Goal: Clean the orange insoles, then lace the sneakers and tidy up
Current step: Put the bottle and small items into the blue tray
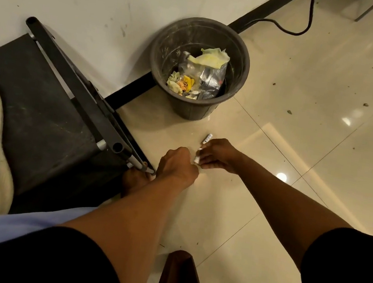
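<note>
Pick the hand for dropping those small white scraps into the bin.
Right, probably. The right hand already pinches the white scraps and is nearer the bin; the left hand looks curled, contents unclear.

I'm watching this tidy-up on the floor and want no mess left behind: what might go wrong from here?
1. The right hand pinches several small white scraps in its fingertips; one may drop back onto the glossy tile floor.
2. The dark round plastic bin stands apart from both hands, so a toss could miss.
3. The left hand is close to the black metal rack frame and might knock it.
</note>
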